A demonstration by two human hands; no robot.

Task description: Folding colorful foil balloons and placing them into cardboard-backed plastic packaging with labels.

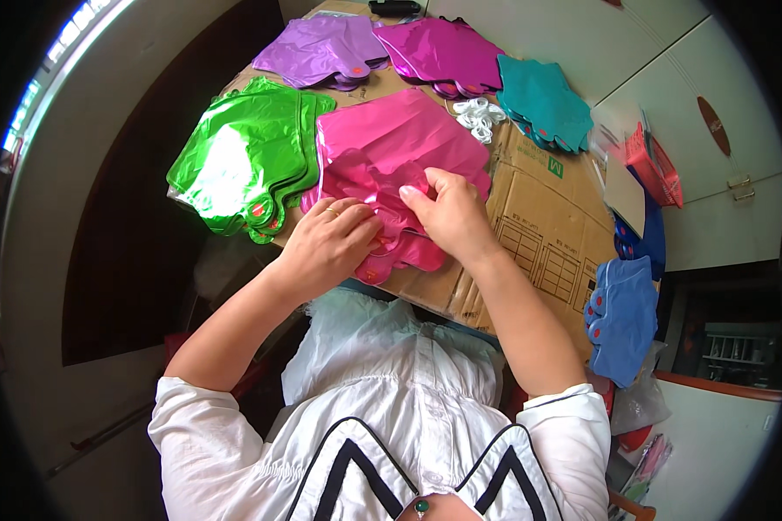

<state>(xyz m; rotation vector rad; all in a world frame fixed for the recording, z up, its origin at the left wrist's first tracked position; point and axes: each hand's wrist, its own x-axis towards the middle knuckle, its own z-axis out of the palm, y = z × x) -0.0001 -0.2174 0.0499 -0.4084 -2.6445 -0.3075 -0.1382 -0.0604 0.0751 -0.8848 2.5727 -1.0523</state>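
Note:
A stack of flat, uninflated pink foil balloons [404,126] lies on the cardboard right in front of me. The top pink foil balloon [362,178] is crumpled and partly folded over toward me. My left hand [334,239] is closed on its left side, fingers bent together over the foil; the thumb is hidden. With thumb and bent forefinger, my right hand [447,213] pinches the foil a little farther right. Rounded lobes of the stack stick out below my hands at the near edge.
Around it lie stacks of green [239,156], lilac [317,48], magenta [443,52], teal [545,102] and blue [624,317] foil balloons. A white string bundle [480,117] sits beside the pink stack. At right stands a red basket [652,165]. Flattened cardboard [539,200] covers the table.

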